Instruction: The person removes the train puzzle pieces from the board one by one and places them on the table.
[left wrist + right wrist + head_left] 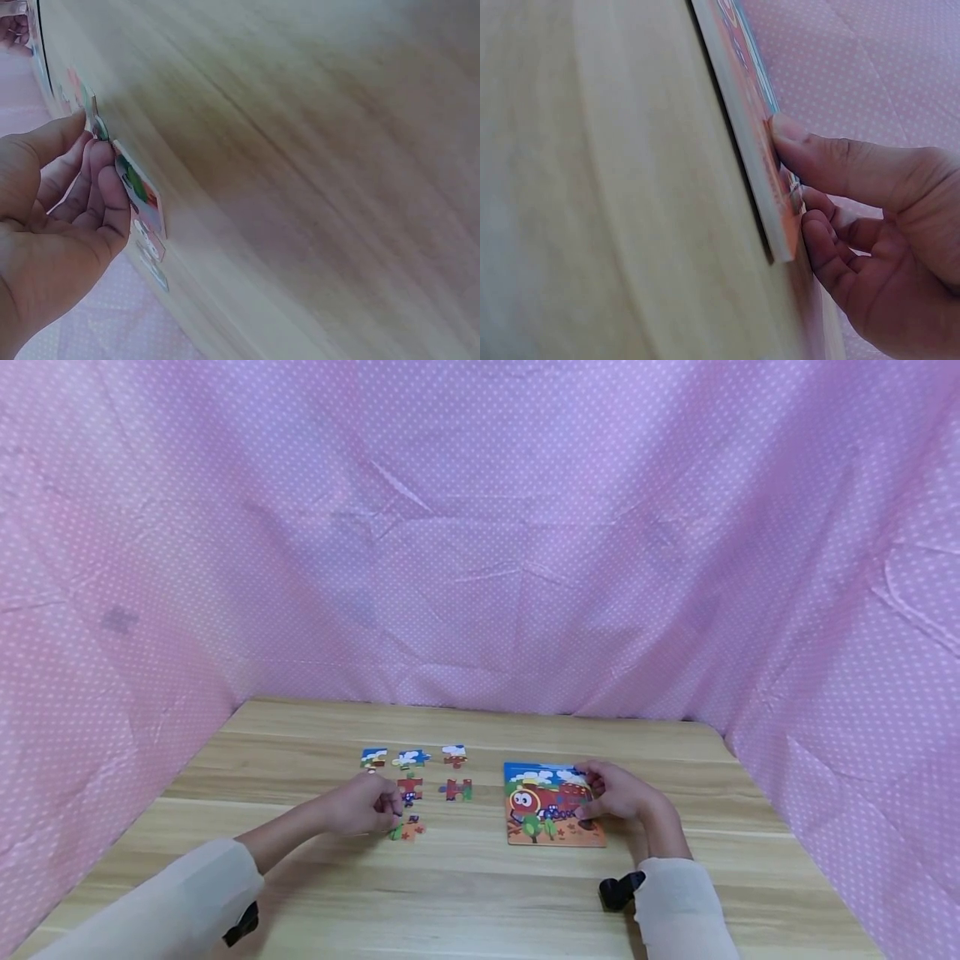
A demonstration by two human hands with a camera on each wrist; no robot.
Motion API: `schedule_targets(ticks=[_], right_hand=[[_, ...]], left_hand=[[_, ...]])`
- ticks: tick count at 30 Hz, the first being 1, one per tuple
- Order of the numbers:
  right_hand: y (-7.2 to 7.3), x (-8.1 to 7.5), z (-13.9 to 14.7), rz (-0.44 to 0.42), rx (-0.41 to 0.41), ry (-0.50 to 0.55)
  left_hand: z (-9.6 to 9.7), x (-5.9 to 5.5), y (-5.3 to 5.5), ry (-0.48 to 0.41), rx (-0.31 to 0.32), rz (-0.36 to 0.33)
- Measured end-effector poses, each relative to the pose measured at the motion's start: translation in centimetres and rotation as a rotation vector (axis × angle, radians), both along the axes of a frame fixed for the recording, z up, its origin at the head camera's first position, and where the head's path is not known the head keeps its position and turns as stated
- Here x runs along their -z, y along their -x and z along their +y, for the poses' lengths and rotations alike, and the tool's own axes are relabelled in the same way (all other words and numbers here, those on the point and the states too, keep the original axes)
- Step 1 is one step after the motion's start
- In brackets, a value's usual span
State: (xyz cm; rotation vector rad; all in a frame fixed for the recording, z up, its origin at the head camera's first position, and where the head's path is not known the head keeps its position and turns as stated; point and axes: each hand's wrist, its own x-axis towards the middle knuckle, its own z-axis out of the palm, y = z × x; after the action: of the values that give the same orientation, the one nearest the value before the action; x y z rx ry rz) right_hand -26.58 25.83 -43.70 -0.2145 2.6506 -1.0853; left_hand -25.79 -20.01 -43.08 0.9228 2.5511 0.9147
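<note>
My left hand (pixel 365 803) is over the left part of a group of loose jigsaw pieces. In the left wrist view, its thumb and fingertips meet around the edge of a small jigsaw piece (pixel 100 126). Beside the curled fingers is another jigsaw piece (pixel 139 187), green and orange. To the right, a square puzzle board (pixel 555 835) shows a red caterpillar with big eyes under a blue sky. My right hand (pixel 621 792) grips its right side, thumb on the picture and fingers curled by the edge. The board's upper right part is partly covered by this hand.
Several pieces lie spaced out in rows, among them a sky piece (pixel 412 758), a red piece (pixel 459 790) and an orange piece (pixel 411 832). The wood-grain table (pixel 465 893) ends at a pink dotted curtain (pixel 480 610) on the back and sides.
</note>
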Motion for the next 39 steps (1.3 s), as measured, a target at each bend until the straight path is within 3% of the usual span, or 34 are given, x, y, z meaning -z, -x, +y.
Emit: schedule_targets(ticks=[6,10,16,25,31,39], right_hand=[[0.1,0.0,0.0,-0.005,0.002,-0.004],[0.2,0.0,-0.1,-0.002,-0.002,-0.001],[0.2,0.1,-0.2,-0.003,0.006,0.007],[-0.1,0.1,-0.1,-0.003,0.014,0.012],[0.0,-0.1,-0.1,-0.005,0.010,0.016],[-0.1,-0.3,-0.3,-0.004,-0.004,0.028]], left_hand=[[1.3,-0.7,0.7,-0.019,0.031,0.035],[2.8,-1.0,0.9,-0.031,0.041,0.017],[5.7,-0.6,1.1,-0.052,0.041,-0.016],[10.5,-0.2,2.2,-0.049,0.064,0.024],[13.6,-0.6,2.2,-0.071,0.077,-0.054],[17.1,-0.7,2.0,-0.041,0.117,-0.032]])
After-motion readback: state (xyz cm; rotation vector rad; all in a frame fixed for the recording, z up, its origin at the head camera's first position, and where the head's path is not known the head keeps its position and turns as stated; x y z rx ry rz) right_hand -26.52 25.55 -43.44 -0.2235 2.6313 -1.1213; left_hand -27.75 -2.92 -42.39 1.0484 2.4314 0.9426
